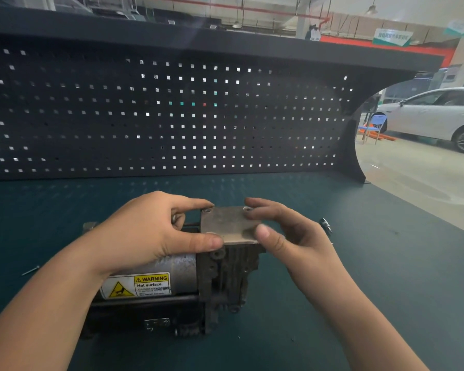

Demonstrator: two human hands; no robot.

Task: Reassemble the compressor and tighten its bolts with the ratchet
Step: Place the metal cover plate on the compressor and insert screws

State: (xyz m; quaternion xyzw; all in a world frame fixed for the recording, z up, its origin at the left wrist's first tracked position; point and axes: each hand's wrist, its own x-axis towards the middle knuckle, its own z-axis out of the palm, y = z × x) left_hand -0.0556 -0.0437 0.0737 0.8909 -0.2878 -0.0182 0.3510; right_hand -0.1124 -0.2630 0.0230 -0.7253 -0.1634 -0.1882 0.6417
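Note:
The compressor (188, 274) lies on its side on the green bench mat, its silver motor can bearing a yellow warning label (138, 285). A flat grey metal cover plate (229, 223) with corner holes sits on top of the dark cast housing. My left hand (156, 228) pinches the plate's left edge between thumb and forefinger. My right hand (281, 231) pinches its right edge, thumb on the near corner and fingers along the far side. Just behind my right hand lies a chrome tool end (326, 224), possibly the ratchet, mostly hidden.
A small screw or pin (30, 270) lies on the mat (386, 277) at the left. A dark pegboard (172, 116) rises behind the bench. Beyond the bench's right edge are a workshop floor, a blue chair (374, 127) and a white car (437, 113).

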